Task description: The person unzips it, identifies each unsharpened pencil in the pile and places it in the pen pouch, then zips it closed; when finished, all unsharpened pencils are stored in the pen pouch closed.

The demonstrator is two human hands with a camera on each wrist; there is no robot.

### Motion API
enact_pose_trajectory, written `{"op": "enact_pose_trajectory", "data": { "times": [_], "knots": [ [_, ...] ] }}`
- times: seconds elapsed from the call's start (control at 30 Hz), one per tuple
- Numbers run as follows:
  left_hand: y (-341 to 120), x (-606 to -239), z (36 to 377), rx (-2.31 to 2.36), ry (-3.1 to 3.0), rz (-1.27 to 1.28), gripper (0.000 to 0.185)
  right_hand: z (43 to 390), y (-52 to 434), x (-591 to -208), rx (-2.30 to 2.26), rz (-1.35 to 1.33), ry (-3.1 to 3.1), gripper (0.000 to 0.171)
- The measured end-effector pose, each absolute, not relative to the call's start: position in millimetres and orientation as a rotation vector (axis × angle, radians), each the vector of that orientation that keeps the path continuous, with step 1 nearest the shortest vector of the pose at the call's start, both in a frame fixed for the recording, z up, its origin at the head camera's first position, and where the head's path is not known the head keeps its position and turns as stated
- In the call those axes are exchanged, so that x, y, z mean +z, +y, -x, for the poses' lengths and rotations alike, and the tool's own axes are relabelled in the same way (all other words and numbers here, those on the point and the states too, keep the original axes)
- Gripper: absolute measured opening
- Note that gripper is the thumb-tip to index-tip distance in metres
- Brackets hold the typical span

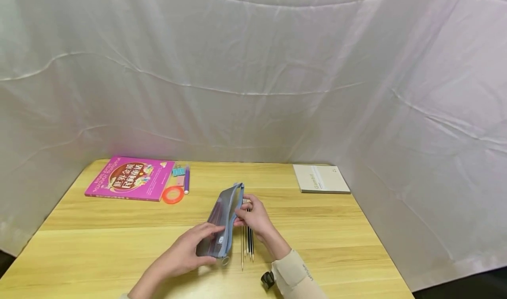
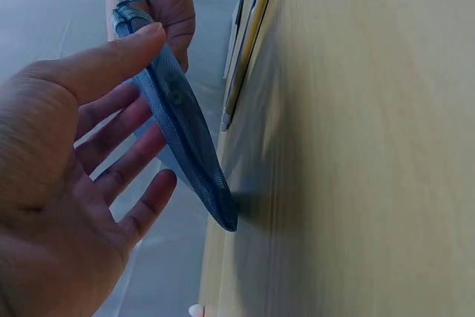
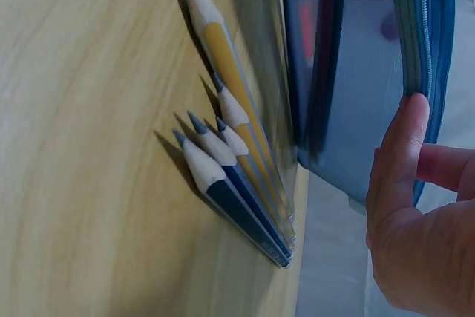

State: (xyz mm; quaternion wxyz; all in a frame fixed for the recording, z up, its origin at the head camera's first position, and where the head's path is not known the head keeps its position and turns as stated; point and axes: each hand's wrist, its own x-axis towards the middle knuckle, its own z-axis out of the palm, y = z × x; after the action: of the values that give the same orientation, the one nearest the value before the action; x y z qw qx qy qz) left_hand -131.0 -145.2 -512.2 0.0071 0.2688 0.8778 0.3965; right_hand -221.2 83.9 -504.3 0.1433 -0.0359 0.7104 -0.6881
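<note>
A blue mesh pencil case point(image 1: 223, 215) stands on its long edge in the middle of the wooden table point(image 1: 336, 228). My left hand point(image 1: 210, 233) steadies its near end, thumb tip on the top edge and straight, spread fingers against its side point(image 2: 148, 94). My right hand point(image 1: 241, 215) pinches the zipper rim further along, thumb on the rim point(image 3: 415, 154). Several sharpened pencils point(image 1: 247, 242) lie side by side on the table just right of the case point(image 3: 237, 161), under my right hand. The case point(image 2: 185, 139) looks slim, and its contents are unclear through the mesh point(image 3: 364, 72).
A pink book point(image 1: 130, 178) lies at the back left with an orange tape ring point(image 1: 173, 195), a purple pen point(image 1: 186, 180) and teal clips point(image 1: 178, 171) beside it. A beige notebook point(image 1: 321, 178) sits back right. White cloth walls surround the table.
</note>
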Motion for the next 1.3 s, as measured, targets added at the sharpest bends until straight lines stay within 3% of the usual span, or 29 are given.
{"op": "enact_pose_trajectory", "data": {
  "times": [0.2, 0.53, 0.8, 1.3],
  "knots": [
    [-148, -513, 131, 1.205, 2.737, -0.889, 0.04, 220, 87, -504, -1.963, 0.097, 2.078, 0.058],
    [-154, -518, 138, 1.473, 2.617, -0.748, 0.01, 220, 91, -506, -1.957, 0.093, 2.093, 0.057],
    [-153, -517, 143, 1.537, 2.617, -0.72, 0.006, 215, 96, -502, -1.957, 0.072, 2.249, 0.062],
    [-152, -516, 149, 1.52, 2.652, -0.674, 0.005, 166, 92, -481, -1.667, 0.675, 2.265, 0.022]
  ]
}}
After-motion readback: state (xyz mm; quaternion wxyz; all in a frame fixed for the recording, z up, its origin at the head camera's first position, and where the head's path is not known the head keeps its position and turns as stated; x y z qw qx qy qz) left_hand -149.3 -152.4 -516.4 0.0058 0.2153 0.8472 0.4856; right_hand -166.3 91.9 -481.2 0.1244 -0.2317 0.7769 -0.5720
